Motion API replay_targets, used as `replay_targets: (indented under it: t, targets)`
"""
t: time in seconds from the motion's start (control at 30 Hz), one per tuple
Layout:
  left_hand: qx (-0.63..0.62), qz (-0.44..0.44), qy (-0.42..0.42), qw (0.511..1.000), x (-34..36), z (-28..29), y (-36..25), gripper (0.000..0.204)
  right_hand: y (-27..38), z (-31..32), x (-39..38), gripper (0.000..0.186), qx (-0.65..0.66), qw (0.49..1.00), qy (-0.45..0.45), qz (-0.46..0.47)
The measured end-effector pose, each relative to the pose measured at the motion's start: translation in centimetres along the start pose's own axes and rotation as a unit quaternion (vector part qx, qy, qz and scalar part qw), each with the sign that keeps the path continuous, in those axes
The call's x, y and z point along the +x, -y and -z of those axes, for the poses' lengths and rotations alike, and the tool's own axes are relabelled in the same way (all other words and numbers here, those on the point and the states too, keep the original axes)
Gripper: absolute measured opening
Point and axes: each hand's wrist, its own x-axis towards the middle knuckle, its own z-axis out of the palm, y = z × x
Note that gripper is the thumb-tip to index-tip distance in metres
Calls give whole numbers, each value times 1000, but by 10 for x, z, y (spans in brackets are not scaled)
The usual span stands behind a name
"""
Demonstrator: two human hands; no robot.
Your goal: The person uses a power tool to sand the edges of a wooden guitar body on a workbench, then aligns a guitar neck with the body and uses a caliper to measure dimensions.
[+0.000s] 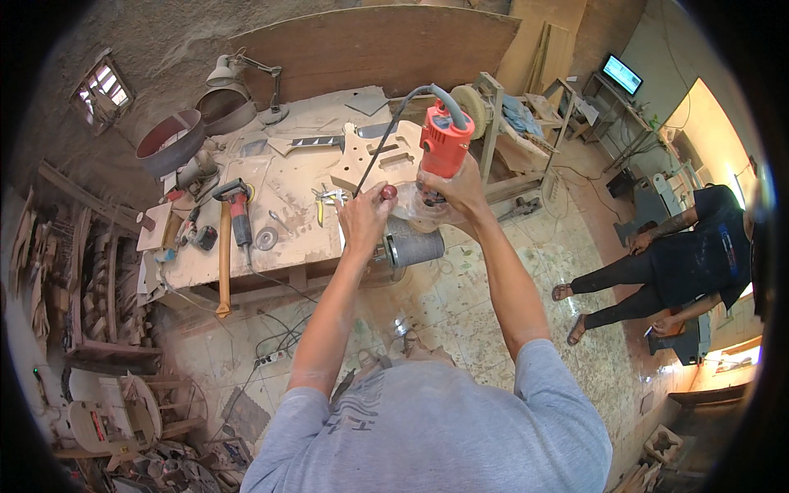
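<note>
1. Head view: both hands are sharing one tool, a red router point(444, 146); the left hand point(362, 220) is gripping its dark red knob point(389, 192), while the right hand point(459, 189) is clasping the side of its housing.
2. The router is leaning slightly between the hands, its long axis running from the motor at the far end to a clear base nearer the wearer.
3. A pale guitar body point(352, 164) is lying on the bench point(288, 191), beyond the left hand and left of the router, its length appearing to run left to right. The left hand is sitting nearer to it; whether the router's base is touching anything, I cannot tell.
4. The router's grey cord point(449, 103) is looping from the motor and crossing in front of the guitar body.
5. Yellow-handled pliers point(320, 214) are lying just left of the left hand; a grey drum point(417, 248) is sitting below the router.
6. Well right, a co-worker point(694, 259) is standing.
</note>
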Motion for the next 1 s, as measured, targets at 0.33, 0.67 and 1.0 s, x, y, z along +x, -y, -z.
replay_targets:
  t: [0.33,0.67,1.0]
  targets:
    - [-36,-18,26,999,-14,7,3,49,17,1,-30,43,-45,999,-18,-9]
    - [20,-43,22,999,-18,8,-9,39,34,1,-44,58,-68,995,-58,-40]
    - [-101,34,3,994,0,1,1,47,19,-14,-16,49,-93,993,-71,14]
